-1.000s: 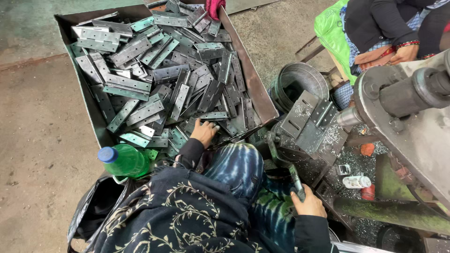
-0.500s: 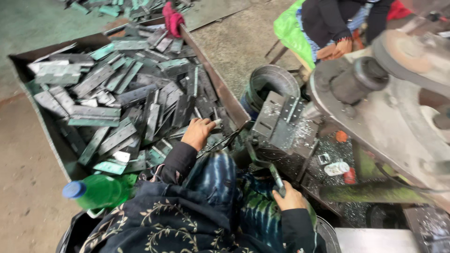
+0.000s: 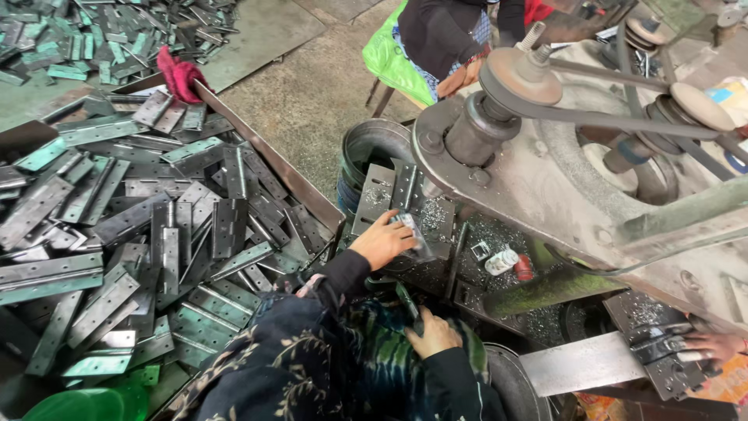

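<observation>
Right hand (image 3: pixel 433 334) sits low on my lap, grip clenched around a dark tool (image 3: pixel 408 302) whose tip pokes up past the fingers. Just beyond it, my left hand (image 3: pixel 382 240) is stretched out onto the machine's tabletop (image 3: pixel 379 195), grip closed on a small hinge (image 3: pixel 413 231), which lies flat against the plate under my fingertips. Metal shavings litter the plate around it. Off to my left, the tray (image 3: pixel 265 160) is heaped with hinges (image 3: pixel 171 234), grey and greenish, lying every which way. Right of my hands, a co-worker's hand (image 3: pixel 713 344) rests on a metal bar (image 3: pixel 580 362) at the frame's edge. Farther out, a bucket (image 3: pixel 366 148) stands beside the tray, the belt pulley (image 3: pixel 520 76) above it, and another person in dark clothes (image 3: pixel 448 35) sits beyond the machine.
</observation>
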